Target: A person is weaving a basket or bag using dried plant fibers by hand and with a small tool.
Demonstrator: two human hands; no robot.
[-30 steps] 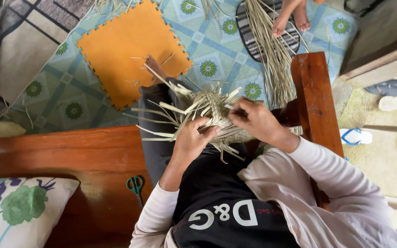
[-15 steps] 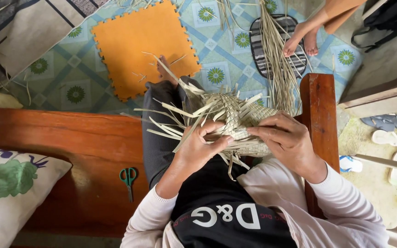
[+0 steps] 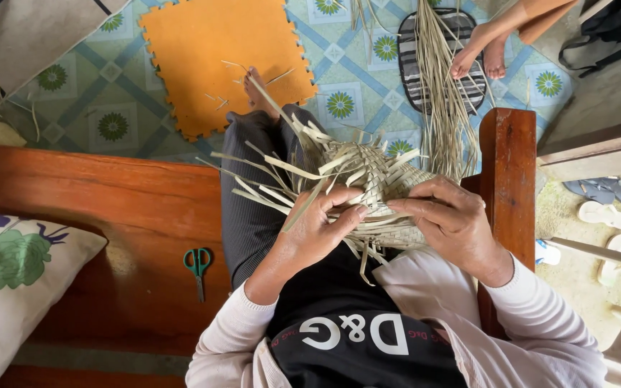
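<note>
A half-woven basket of pale dried leaf strips (image 3: 368, 179) rests on my lap, loose strip ends fanning out to the left and up. My left hand (image 3: 315, 231) grips its near left side, fingers pinching strips against the weave. On the near right side my right hand (image 3: 451, 221) clasps the basket, fingers pressed on the woven wall. Both hands touch at the fingertips over the same strips.
I sit on a wooden bench (image 3: 109, 215) with green-handled scissors (image 3: 198, 266) and a flowered cushion (image 3: 16, 273) to my left. An orange foam mat (image 3: 217, 50) lies on the patterned floor. A bundle of strips (image 3: 443, 93) and another person's feet (image 3: 479, 57) lie ahead; sandals (image 3: 598, 190) right.
The view has tilted, bringing the basket closer. My hands have shifted around the basket and drawn together, fingertips now meeting on its near side.
</note>
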